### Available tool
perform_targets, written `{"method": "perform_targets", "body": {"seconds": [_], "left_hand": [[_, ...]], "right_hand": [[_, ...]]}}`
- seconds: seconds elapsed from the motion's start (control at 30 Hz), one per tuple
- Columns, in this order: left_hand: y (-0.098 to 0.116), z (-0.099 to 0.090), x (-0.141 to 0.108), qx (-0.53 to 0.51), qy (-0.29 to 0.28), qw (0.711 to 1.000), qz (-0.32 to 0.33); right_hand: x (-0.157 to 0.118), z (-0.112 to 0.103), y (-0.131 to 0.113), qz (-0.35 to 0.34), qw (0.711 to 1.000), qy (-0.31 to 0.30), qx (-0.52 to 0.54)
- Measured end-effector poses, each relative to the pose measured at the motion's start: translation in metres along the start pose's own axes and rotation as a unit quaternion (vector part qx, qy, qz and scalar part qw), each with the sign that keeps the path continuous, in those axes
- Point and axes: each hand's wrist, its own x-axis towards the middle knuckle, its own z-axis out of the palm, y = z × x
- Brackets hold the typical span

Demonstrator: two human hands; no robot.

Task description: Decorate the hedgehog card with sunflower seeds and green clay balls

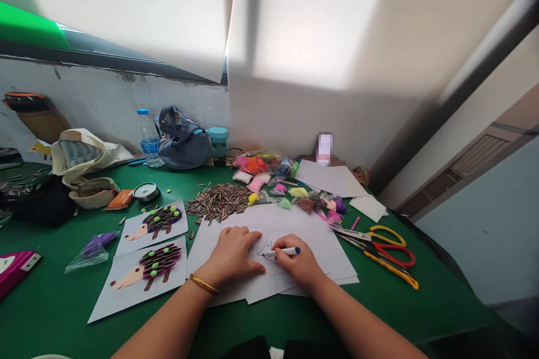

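My left hand [231, 252] lies flat on a stack of white paper [320, 252], holding nothing, and a gold bangle [204, 284] circles its wrist. My right hand [297, 265] grips a white marker with a blue cap end [283, 252], its tip on a pencil-thin animal outline [269, 241] drawn on the top sheet. The outline's lower part is hidden behind my hands. Beside the stack on the left lie two finished hedgehog pictures [151, 224] made with dark seeds and green dots.
A heap of striped sunflower seeds [217, 202] and several bagged coloured clays [280, 185] lie just beyond the paper on the green table [50, 308]. Scissors with yellow and red handles [387, 252] sit to the right. A water bottle [147, 132], grey bag [183, 140] and teal cup [218, 143] stand by the wall.
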Motion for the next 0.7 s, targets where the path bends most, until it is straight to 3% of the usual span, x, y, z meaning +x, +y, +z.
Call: {"method": "perform_targets", "body": {"seconds": [0.7], "left_hand": [[-0.0003,0.0016,0.0009,0.001,0.002,1.0,0.0]], "right_hand": [[-0.0006,-0.0006,-0.0002,0.012,1.0,0.003,0.016]]}}
